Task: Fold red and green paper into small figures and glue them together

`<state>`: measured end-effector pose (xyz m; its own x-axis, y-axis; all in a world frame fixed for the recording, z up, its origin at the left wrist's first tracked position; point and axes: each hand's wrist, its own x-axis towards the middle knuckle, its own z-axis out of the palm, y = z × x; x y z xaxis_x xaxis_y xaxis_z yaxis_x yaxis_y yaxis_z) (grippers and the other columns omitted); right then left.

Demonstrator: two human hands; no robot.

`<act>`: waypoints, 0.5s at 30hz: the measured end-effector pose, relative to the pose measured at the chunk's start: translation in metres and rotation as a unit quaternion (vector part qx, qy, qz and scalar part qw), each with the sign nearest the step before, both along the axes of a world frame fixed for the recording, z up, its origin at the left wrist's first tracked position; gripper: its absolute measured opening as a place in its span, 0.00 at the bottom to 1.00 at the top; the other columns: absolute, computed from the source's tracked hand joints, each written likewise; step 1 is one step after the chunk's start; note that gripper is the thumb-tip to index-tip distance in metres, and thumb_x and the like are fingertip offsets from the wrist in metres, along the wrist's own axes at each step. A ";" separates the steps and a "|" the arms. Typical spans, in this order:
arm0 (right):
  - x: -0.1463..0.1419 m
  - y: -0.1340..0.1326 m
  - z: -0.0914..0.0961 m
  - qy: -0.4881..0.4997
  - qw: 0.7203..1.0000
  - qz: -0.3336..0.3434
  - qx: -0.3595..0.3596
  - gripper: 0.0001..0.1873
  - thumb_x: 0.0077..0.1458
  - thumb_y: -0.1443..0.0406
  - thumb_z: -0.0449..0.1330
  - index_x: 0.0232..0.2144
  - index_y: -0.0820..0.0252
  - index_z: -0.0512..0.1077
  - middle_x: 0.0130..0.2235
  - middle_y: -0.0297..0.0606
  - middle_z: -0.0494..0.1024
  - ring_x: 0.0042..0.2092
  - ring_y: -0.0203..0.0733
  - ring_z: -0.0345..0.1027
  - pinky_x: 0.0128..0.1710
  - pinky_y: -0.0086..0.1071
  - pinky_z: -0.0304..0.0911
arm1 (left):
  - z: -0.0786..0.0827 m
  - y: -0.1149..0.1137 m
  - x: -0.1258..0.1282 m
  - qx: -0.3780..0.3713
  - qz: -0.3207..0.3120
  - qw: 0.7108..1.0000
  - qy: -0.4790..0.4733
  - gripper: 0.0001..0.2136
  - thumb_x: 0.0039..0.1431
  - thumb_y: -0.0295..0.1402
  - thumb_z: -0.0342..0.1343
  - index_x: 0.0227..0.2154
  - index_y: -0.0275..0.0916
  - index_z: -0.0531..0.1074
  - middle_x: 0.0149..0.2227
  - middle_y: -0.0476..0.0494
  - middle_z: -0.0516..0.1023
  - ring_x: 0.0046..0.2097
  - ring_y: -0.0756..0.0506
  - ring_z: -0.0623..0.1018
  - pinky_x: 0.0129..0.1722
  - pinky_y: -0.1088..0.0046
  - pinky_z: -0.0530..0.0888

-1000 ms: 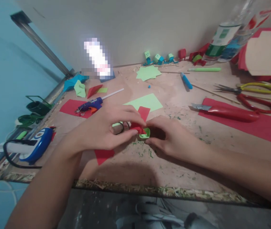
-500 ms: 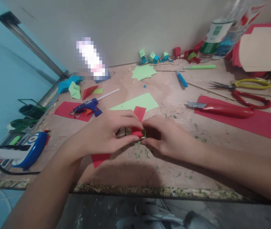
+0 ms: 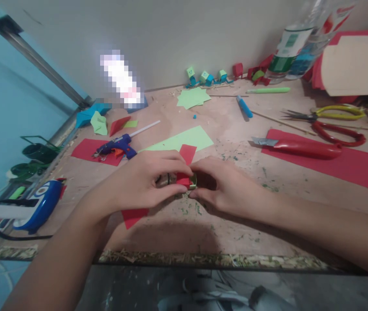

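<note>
My left hand (image 3: 141,177) pinches a small folded red paper piece (image 3: 183,179) between its thumb and fingers, just above the worktable. At that piece's right end sits a small light-green paper piece (image 3: 193,181). My right hand (image 3: 224,179) is curled around the green piece, with fingers behind it and the thumb in front; the exact contact is partly hidden. A red paper strip (image 3: 188,153) shows just behind my fingertips. More red paper (image 3: 135,217) lies under my left wrist. Behind both hands is a light-green paper sheet (image 3: 190,139).
A blue glue gun (image 3: 119,146) lies on red paper at left. To the right are a red-handled utility knife (image 3: 303,147) and scissors (image 3: 336,123). Small paper figures (image 3: 206,77) and bottles (image 3: 289,52) stand along the wall. The table's front edge (image 3: 203,259) is rough.
The whole view has shifted slightly, so things sit a little further left. My right thumb has eased a little away from the green piece, which shows more. My left hand keeps its pinch.
</note>
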<state>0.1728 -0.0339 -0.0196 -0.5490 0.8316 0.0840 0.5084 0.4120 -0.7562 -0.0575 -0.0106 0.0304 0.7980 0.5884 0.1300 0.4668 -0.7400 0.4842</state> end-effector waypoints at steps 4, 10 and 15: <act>0.001 0.000 0.000 0.014 1.000 0.005 -0.007 0.10 0.59 0.66 0.69 0.44 0.58 0.77 0.39 0.35 0.82 0.34 0.39 0.68 0.36 0.34 0.58 | 0.002 0.000 0.001 0.002 0.003 1.000 -0.009 0.05 0.68 0.30 0.61 0.44 0.40 0.80 0.45 0.44 0.84 0.44 0.47 0.82 0.43 0.73 0.75; 0.001 0.000 -0.002 0.031 0.999 0.009 0.005 0.16 0.59 0.67 0.69 0.50 0.57 0.77 0.44 0.38 0.83 0.40 0.43 0.72 0.40 0.34 0.60 | 0.003 0.000 0.001 -0.003 0.002 1.000 -0.012 0.05 0.68 0.31 0.61 0.44 0.40 0.80 0.46 0.44 0.85 0.45 0.46 0.83 0.43 0.73 0.76; 0.002 0.000 -0.002 0.029 1.000 0.012 0.004 0.15 0.59 0.67 0.69 0.49 0.57 0.76 0.42 0.37 0.82 0.39 0.43 0.71 0.39 0.34 0.60 | 0.002 0.000 0.001 -0.003 0.006 1.000 -0.015 0.06 0.67 0.31 0.63 0.44 0.41 0.81 0.46 0.45 0.85 0.45 0.46 0.83 0.44 0.72 0.77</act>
